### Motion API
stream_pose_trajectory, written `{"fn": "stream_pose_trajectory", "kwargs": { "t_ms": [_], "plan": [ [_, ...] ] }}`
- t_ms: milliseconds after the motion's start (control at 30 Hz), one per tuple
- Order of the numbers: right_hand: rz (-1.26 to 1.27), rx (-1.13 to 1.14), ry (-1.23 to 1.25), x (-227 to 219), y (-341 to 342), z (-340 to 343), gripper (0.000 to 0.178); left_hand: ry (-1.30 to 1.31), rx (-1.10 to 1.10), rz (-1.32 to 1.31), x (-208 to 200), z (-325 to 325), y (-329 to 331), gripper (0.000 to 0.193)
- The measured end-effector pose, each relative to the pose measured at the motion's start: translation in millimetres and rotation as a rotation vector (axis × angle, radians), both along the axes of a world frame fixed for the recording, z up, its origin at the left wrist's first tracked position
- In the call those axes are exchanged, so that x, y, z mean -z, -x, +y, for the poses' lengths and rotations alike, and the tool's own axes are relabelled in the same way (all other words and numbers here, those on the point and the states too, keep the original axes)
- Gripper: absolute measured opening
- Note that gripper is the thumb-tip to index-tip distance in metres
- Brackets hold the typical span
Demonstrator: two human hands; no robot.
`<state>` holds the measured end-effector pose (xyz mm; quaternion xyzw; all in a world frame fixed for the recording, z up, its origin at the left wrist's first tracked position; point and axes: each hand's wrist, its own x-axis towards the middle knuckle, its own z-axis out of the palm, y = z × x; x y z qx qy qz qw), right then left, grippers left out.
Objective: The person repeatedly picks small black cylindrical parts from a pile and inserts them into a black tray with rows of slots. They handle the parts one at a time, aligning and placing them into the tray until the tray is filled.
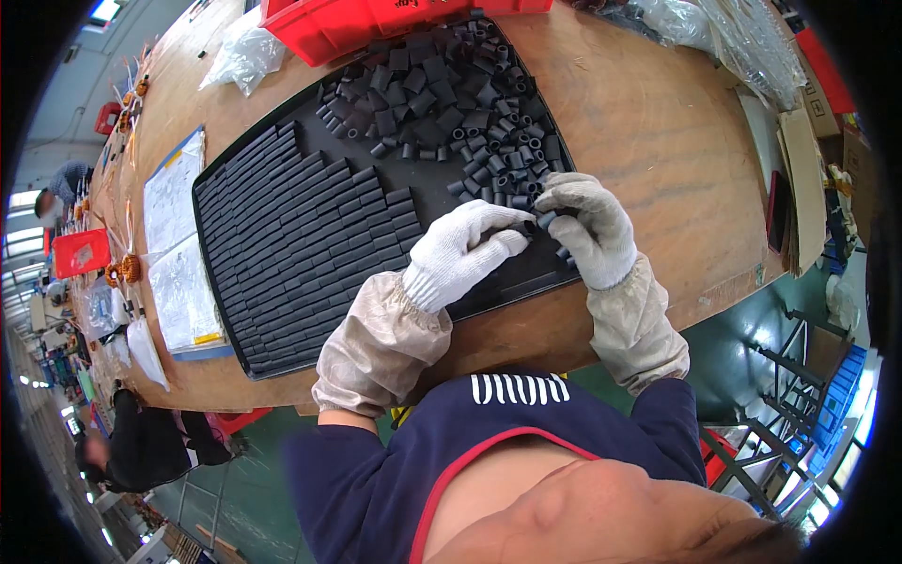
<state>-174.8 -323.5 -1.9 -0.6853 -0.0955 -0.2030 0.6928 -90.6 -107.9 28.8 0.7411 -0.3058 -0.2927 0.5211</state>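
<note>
In white knitted gloves, both my hands work close together over the front right part of a black tray [428, 177]. My left hand [468, 252] is closed in a pinch on a small black piece [529, 227], mostly hidden by the fingertips. Just beside it, my right hand [594, 230] pinches a short black tube [547, 220] between thumb and fingers. Loose short black tubes [489, 160] lie in a heap beyond my hands, with flat-looking black sleeves [409, 86] farther back. On the tray's left side, black cylinders [301, 240] lie end to end in tight rows.
A red bin [319, 28] stands behind the tray on the wooden table [648, 122]. Papers in clear covers [174, 244] lie left of the tray. Plastic bags [246, 58] and cardboard [800, 188] sit toward the table's edges. Another person [155, 437] is at the lower left.
</note>
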Motion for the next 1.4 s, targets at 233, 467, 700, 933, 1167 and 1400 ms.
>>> {"fn": "stream_pose_trajectory", "kwargs": {
  "t_ms": [233,467,700,933,1167,1400],
  "plan": [
    [0.029,-0.106,-0.026,1,0,-1,0.028,-0.027,-0.049,-0.040,-5,-2,6,0.034],
    [0.125,-0.138,-0.008,1,1,-1,0.028,-0.050,-0.005,0.090,1,-1,5,0.037],
    [-0.113,0.068,0.341,-2,-5,0,0.029,0.015,-0.051,0.402,-2,-3,8,0.041],
    [0.016,0.111,0.222,-8,-3,6,0.033,0.049,-0.064,0.475,-2,-3,7,0.044],
    [-0.178,0.123,0.549,-14,-12,-5,0.032,0.113,-0.059,0.562,3,0,5,0.045],
    [-0.183,0.068,0.566,-13,-15,-6,0.033,0.139,-0.066,0.452,5,-1,5,0.045]
  ]
}}
